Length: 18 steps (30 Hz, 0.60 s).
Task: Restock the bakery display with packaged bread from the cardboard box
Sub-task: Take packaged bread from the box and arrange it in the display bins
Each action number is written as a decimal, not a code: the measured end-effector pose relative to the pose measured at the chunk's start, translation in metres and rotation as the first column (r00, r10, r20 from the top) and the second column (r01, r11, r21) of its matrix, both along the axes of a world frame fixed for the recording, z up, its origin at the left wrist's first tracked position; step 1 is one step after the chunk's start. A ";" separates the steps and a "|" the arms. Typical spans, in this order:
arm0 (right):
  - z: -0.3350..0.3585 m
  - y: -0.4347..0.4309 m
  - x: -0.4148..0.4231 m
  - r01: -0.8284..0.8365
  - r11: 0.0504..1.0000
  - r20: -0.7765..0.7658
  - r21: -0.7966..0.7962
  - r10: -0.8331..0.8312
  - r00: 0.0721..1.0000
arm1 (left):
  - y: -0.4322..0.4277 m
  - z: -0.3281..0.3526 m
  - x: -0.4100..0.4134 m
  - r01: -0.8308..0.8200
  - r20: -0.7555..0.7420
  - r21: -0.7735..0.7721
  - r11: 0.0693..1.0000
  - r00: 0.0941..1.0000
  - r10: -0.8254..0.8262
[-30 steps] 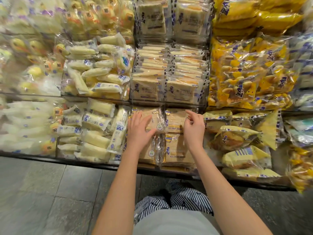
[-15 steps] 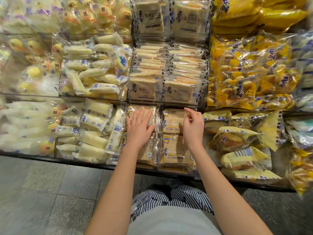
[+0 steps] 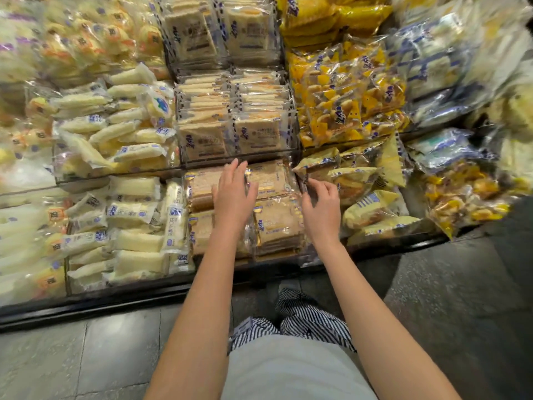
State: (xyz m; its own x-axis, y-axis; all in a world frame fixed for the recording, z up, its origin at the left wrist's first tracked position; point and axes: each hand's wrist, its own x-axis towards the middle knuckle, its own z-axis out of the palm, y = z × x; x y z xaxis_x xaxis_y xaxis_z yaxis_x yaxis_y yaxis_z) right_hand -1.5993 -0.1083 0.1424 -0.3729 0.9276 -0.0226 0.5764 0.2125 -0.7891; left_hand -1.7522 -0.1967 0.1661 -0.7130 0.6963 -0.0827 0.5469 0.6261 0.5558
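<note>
Your own figure, seen from above — left forearm [image 3: 202,290] and right forearm [image 3: 363,301] bare; pale grey-white garment [image 3: 288,370] over the torso; trousers [image 3: 314,321] in fine black-and-white stripes, small grey tag [image 3: 241,327] at the waist.

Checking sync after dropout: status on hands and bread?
Left hand flat on brown bread packs. Right hand at their right edge, fingers curled, grip unclear. Cardboard box not in view.

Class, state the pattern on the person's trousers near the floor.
Narrow dark-and-white stripes on the trousers, seen best in the head view.
</note>
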 end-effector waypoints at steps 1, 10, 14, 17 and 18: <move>-0.001 -0.007 0.012 0.032 0.999 0.012 -0.004 -0.032 0.999 | -0.001 -0.001 0.009 0.043 -0.019 0.014 0.999 0.999 -0.042; -0.013 -0.081 0.161 0.365 0.930 0.144 -0.030 -0.358 0.923 | -0.015 -0.036 0.124 0.415 0.047 0.112 0.903 0.905 -0.422; -0.012 -0.096 0.227 0.528 0.848 0.149 -0.036 -0.518 0.842 | -0.004 -0.036 0.180 0.547 0.006 0.075 0.834 0.836 -0.549; -0.012 -0.101 0.272 0.631 0.775 0.136 -0.044 -0.621 0.772 | 0.015 -0.025 0.232 0.643 -0.028 0.078 0.762 0.766 -0.643; -0.012 -0.102 0.287 0.657 0.752 0.138 -0.052 -0.647 0.750 | 0.021 -0.023 0.250 0.676 -0.040 0.079 0.733 0.736 -0.675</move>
State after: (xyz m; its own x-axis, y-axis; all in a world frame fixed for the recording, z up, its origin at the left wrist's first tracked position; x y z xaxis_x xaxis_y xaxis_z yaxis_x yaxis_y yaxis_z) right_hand -1.3123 -0.2103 0.1303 0.3315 0.9355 -0.1221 0.6272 -0.3152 -0.7123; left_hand -1.5026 -0.1760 0.1434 -0.0524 0.9986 0.0015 0.8129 0.0418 0.5809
